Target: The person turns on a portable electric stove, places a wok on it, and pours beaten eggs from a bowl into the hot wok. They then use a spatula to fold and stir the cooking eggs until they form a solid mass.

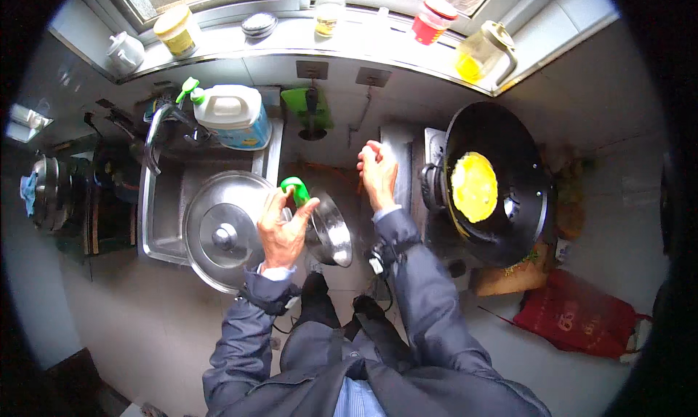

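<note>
My left hand [283, 231] is closed on a curved green handle [296, 189]. Just beyond its thumb, a shiny metal bowl [332, 231] hangs tilted; the join between handle and bowl is hidden. Beside that hand, a large round steel lid [211, 231] with a knob lies over the front of the sink. My right hand [378, 175] hovers left of the stove, fingers curled in, with nothing visible in them. To its right, a black wok [520, 170] holds a round yellow egg pancake [475, 187].
Behind the steel sink [145, 221] stand a curved faucet [154, 137] and a white jug [233, 115] with a green pump. Jars and a glass pitcher [486, 53] line the windowsill. A cutting board [512, 275] and red bag [578, 311] lie right of the stove.
</note>
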`<action>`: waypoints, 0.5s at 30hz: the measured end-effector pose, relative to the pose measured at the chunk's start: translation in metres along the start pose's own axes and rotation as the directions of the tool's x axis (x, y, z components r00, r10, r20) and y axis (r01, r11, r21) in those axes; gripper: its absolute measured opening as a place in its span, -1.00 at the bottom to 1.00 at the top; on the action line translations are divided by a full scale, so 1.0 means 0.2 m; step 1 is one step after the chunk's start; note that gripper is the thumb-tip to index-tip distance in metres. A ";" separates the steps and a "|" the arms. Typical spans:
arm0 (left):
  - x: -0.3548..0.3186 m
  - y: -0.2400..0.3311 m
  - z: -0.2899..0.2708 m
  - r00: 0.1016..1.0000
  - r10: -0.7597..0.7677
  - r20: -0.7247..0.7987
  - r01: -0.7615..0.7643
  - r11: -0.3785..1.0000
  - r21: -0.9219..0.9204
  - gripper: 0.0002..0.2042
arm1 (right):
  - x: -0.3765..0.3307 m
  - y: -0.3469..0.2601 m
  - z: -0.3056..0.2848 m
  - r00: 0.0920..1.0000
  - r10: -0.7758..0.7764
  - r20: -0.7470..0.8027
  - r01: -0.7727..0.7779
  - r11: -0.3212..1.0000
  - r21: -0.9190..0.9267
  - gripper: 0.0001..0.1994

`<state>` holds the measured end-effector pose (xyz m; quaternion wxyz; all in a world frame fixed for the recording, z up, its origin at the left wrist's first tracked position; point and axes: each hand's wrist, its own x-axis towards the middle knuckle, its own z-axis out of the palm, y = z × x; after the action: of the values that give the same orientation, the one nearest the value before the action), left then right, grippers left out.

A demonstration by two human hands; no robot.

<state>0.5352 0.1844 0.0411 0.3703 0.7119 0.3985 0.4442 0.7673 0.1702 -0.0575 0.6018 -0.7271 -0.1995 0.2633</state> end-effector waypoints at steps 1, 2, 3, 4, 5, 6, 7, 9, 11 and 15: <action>0.00 -0.01 -0.02 0.999 -0.048 0.026 0.048 0.999 0.001 -0.66 | 0.11 0.05 0.05 0.994 -0.069 -0.086 0.057 0.989 -0.136 -0.64; -0.01 -0.02 -0.03 0.994 -0.093 0.059 0.094 0.995 -0.022 -0.65 | 0.20 0.10 0.10 0.981 -0.068 -0.181 0.014 0.959 -0.284 -0.62; -0.02 -0.03 -0.05 0.986 -0.147 0.083 0.150 0.989 -0.019 -0.66 | 0.29 0.13 0.12 0.960 -0.175 -0.218 0.089 0.931 -0.355 -0.61; -0.01 -0.04 -0.07 0.991 -0.100 0.090 0.107 0.992 -0.067 -0.67 | 0.37 0.16 0.15 0.943 -0.177 -0.283 0.037 0.898 -0.439 -0.60; -0.02 -0.05 -0.08 0.989 -0.119 0.089 0.122 0.992 -0.026 -0.68 | 0.45 0.18 0.17 0.916 -0.302 -0.266 0.144 0.863 -0.484 -0.60; -0.03 -0.06 -0.10 0.986 -0.138 0.092 0.140 0.990 -0.012 -0.69 | 0.51 0.21 0.18 0.897 -0.351 -0.268 0.171 0.835 -0.523 -0.61; -0.04 -0.07 -0.10 0.980 -0.170 0.099 0.175 0.984 -0.042 -0.68 | 0.56 0.21 0.18 0.916 -0.330 -0.229 0.163 0.825 -0.540 -0.62; -0.04 -0.10 -0.10 0.978 -0.173 0.115 0.179 0.983 -0.038 -0.68 | 0.64 0.23 0.19 0.924 -0.343 -0.171 0.218 0.838 -0.500 -0.64; -0.03 -0.12 -0.10 0.977 -0.168 0.134 0.178 0.982 -0.070 -0.68 | 0.69 0.24 0.19 0.939 -0.314 -0.139 0.190 0.811 -0.553 -0.62; 0.03 -0.13 -0.07 0.969 -0.181 0.166 0.199 0.976 -0.094 -0.68 | 0.70 0.23 0.19 0.868 -0.496 -0.018 0.351 0.639 -0.684 -0.67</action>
<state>0.5174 0.2023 0.0239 0.4797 0.6816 0.4098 0.3708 0.8518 0.2754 -0.1271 0.3667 -0.8468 -0.3822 -0.0496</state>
